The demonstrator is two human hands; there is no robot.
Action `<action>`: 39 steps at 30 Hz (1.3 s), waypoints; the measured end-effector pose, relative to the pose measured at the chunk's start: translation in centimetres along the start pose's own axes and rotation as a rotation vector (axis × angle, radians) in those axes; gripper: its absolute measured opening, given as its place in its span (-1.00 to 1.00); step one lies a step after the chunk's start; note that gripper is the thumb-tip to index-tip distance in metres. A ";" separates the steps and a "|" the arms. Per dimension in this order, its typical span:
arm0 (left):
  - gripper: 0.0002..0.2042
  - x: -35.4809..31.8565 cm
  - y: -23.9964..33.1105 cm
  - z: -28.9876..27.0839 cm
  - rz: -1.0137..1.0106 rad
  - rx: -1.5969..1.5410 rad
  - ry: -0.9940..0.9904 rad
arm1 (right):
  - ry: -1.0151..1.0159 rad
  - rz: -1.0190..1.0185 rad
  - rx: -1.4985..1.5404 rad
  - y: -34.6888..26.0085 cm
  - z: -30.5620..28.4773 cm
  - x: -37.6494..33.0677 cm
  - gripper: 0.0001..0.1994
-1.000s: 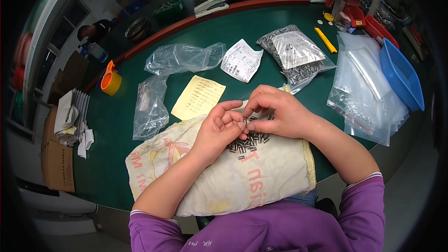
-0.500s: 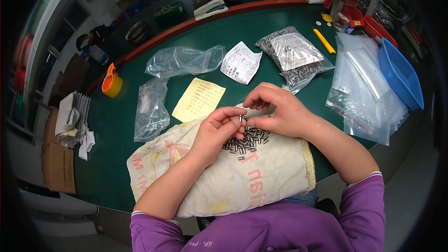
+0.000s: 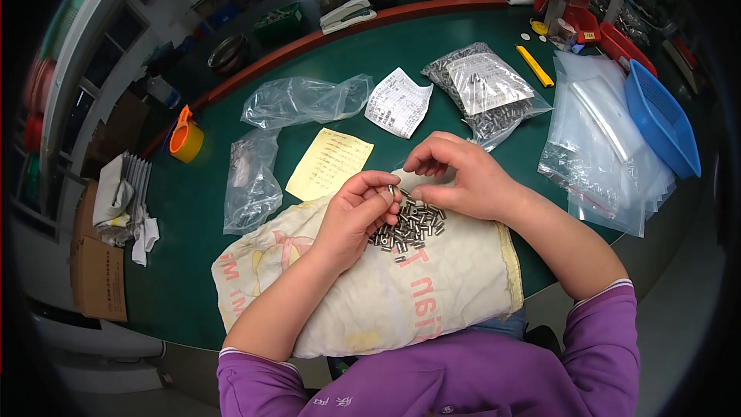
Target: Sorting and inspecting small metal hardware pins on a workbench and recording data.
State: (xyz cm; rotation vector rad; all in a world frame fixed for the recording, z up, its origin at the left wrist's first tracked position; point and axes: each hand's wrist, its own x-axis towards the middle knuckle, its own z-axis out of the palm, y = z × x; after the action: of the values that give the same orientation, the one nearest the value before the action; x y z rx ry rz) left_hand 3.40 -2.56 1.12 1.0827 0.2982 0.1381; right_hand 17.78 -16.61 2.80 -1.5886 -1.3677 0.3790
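Pinching pin [image 3: 391, 189] in left hand [image 3: 352, 215], right hand [image 3: 472, 179] parted

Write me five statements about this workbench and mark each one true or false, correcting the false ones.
1. The left hand pinches a small metal piece between its fingers. True.

2. The loose pile of metal pieces sits on the bare green tabletop. False: the loose pile lies on the printed cream cloth.

3. The blue tray is at the right edge of the stack of clear bags. True.

4. The yellow stick-shaped tool is left of the yellow note. False: the yellow stick-shaped tool is well to the right of the yellow note.

5. The filled clear bag holds many small grey pieces. True.
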 end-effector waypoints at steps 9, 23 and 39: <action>-0.84 0.0 0.0 0.1 -0.014 -0.004 0.042 | 0.000 -0.051 -0.092 -0.1 -0.2 0.0 -0.75; -0.86 -0.1 -0.3 0.6 0.130 0.092 -0.002 | 0.557 -0.351 -0.319 -1.7 -4.2 -0.7 -0.81; -0.80 0.1 0.8 1.0 0.487 0.306 0.101 | 1.915 0.508 0.967 15.2 -16.1 -37.1 -0.87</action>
State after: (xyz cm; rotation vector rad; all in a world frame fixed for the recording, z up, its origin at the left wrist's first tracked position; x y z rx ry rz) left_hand 3.87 -2.99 2.26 1.4417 0.1427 0.5982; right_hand 26.71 -55.26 -14.34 -0.7113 0.6610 -0.2419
